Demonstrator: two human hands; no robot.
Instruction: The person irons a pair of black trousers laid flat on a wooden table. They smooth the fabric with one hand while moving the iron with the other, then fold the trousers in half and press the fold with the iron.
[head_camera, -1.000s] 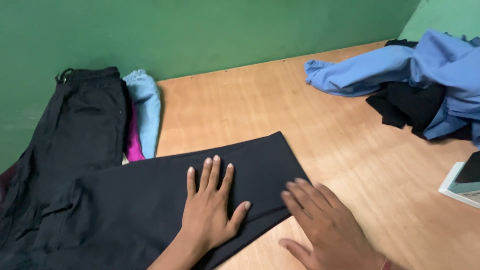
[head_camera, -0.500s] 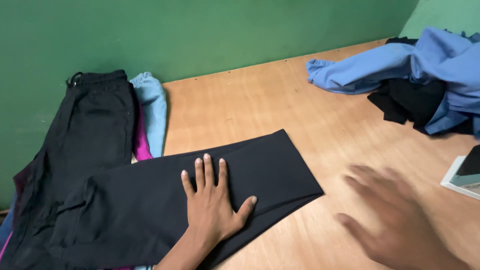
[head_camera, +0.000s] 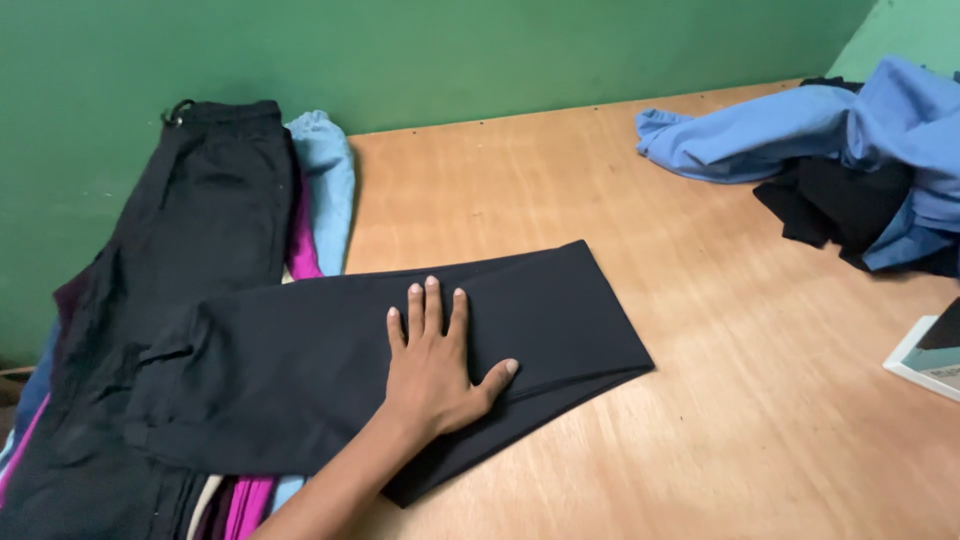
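My left hand (head_camera: 437, 362) lies flat, palm down and fingers apart, on a pair of black trousers (head_camera: 300, 365) spread across the wooden table (head_camera: 760, 400). One trouser leg stretches right, and its hem (head_camera: 615, 310) ends near the table's middle. The other part (head_camera: 190, 220) runs up along the left edge, with the waistband by the green wall. Under the trousers lie folded clothes: a light blue piece (head_camera: 328, 190) and a magenta piece (head_camera: 300, 250). My right hand is out of view.
A heap of blue and black clothes (head_camera: 850, 150) lies at the back right corner. A white flat box with a dark top (head_camera: 930, 355) sits at the right edge. The green wall (head_camera: 450, 50) bounds the table's far side.
My right hand left the trouser hem, swept off to the right and went out of view. My left hand stayed pressed on the trouser leg. The view shifted slightly.
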